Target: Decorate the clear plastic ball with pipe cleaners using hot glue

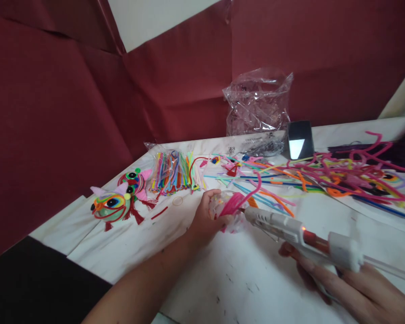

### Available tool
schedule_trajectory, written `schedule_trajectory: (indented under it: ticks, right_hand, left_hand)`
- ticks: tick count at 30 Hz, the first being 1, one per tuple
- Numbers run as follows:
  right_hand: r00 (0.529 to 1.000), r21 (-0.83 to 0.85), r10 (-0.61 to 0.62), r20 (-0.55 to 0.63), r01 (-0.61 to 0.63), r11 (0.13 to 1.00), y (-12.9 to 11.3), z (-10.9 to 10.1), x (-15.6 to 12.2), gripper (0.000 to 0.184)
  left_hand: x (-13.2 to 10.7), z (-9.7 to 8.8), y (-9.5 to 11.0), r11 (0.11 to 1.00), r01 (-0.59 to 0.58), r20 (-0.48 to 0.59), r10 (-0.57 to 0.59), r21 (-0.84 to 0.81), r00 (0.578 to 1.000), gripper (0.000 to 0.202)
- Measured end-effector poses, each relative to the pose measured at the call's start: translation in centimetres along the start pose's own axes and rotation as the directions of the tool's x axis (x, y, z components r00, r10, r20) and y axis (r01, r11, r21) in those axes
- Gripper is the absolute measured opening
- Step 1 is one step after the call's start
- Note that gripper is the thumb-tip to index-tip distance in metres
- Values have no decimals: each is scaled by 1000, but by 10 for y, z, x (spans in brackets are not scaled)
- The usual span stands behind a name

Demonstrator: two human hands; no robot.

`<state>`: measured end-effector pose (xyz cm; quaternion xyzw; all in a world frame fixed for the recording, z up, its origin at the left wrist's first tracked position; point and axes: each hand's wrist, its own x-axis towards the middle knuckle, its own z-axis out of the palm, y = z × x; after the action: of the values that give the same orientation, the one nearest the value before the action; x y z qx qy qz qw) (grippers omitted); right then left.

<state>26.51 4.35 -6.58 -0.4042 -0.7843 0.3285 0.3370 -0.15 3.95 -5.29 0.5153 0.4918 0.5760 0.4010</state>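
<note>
My left hand [209, 215] is closed around a clear plastic ball [238, 224] just above the white table. Pink pipe cleaners [234, 204] wrap part of the ball, and one loose end sticks up to the right. In my right hand [337, 283] is a white glue gun [283, 225] with a small orange light lit and a clear glue stick [391, 269] out of its back. The gun's tip reaches the ball beside the pink wrap; whether it touches cannot be made out.
Two decorated ball figures with tassels [110, 204] stand at the left. Behind them lies a bundle of coloured pipe cleaners [175, 173]. Loose pipe cleaners [344, 173] spread over the right. A dark phone-like block [300, 140] and a clear plastic bag [258, 105] are at the back.
</note>
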Motion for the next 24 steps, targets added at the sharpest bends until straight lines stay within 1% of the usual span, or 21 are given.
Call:
schedule_trajectory:
  ticks: [3,5,11,16,20,24]
  right_hand:
    - [996,25,8,86,-10,1000,-3,-1,2,46]
    - [994,32,19,104,-22,999,-3,-1,3,46]
    - [998,19,10,65,-11,1000,-1,-2,5,49]
    - [994,5,19,110,-20,1000,0,-1,2,44]
    - [995,23,12,96,-14,1000,-6,-1,3,50]
    - [992,35,18,123,-23,999,-10,-3,6,46]
  left_hand:
    - [1,0,-1,1000,-18,9,18,-6,1000,66]
    - [0,-1,-2,1000,-16,15,16,-13,1000,65]
    - [1,-3,-4,1000,-23,-5,23,-13,1000,61]
    - [2,-1,-1,1000,-5,0,5,-25,1000,60]
    - [2,0,1,999,5,-19,-6,-38,1000,60]
    - [2,-2,0,1000,-12,4,12,-14,1000,60]
